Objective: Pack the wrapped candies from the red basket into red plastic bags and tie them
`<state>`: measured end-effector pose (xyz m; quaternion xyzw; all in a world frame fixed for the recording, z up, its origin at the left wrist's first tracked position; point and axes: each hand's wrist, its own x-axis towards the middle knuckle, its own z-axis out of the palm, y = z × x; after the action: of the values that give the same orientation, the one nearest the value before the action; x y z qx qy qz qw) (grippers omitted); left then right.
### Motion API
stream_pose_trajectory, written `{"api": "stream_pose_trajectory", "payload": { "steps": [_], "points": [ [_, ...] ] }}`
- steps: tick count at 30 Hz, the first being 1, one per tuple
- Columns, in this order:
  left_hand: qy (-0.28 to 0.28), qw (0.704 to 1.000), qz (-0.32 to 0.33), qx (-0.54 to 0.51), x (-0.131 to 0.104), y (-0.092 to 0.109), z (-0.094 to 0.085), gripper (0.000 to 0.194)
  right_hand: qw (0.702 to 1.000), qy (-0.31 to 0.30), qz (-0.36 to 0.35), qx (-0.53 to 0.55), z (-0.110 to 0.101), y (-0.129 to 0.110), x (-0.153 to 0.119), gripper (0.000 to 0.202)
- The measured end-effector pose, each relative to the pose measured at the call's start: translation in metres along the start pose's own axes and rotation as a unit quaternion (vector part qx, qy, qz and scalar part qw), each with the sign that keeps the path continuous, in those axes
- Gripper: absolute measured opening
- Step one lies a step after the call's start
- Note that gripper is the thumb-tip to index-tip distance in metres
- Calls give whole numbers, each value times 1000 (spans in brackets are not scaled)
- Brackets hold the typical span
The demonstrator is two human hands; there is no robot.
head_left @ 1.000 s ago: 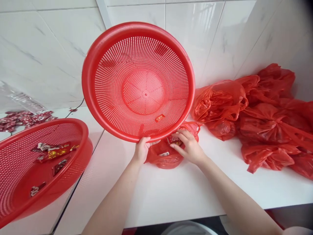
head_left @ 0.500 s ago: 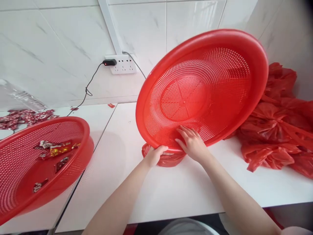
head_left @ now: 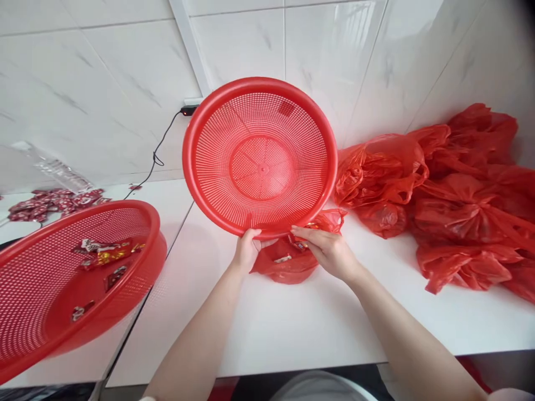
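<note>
A round red perforated plastic basket [head_left: 263,167] is tipped up on its side, its hollow facing me. Nothing lies inside it. With the thumb over the lower rim, my left hand [head_left: 246,255] grips the basket. My right hand [head_left: 330,253] is closed at the rim's lower right, fingers together on the edge. Directly below the rim and between my hands is an open red plastic bag [head_left: 292,271], partly hidden, with small wrapped pieces showing inside.
At left stands another red basket [head_left: 152,223] holding several wrapped pieces [head_left: 111,255]. Behind it lie many red packets [head_left: 54,203] and a clear plastic bottle [head_left: 58,170]. Filled red bags [head_left: 468,211] are heaped at right. A black cable [head_left: 161,142] runs down the tiled wall.
The basket has swung left and tilted more upright, uncovering the bag below and bags at right. My right hand has moved from inside the basket to its rim.
</note>
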<state>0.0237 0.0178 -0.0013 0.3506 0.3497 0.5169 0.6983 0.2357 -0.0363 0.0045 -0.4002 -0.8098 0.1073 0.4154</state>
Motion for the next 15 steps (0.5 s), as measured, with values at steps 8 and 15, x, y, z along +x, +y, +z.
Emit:
{"api": "stream_pose_trajectory", "payload": {
  "steps": [8, 15],
  "points": [
    [36, 998, 55, -25, 4, 10, -5, 14, 993, -67, 89, -32, 12, 5, -1, 44],
    [17, 998, 17, 50, -1, 10, -7, 21, 871, 85, 293, 385, 2, 1, 8, 38]
  ]
}}
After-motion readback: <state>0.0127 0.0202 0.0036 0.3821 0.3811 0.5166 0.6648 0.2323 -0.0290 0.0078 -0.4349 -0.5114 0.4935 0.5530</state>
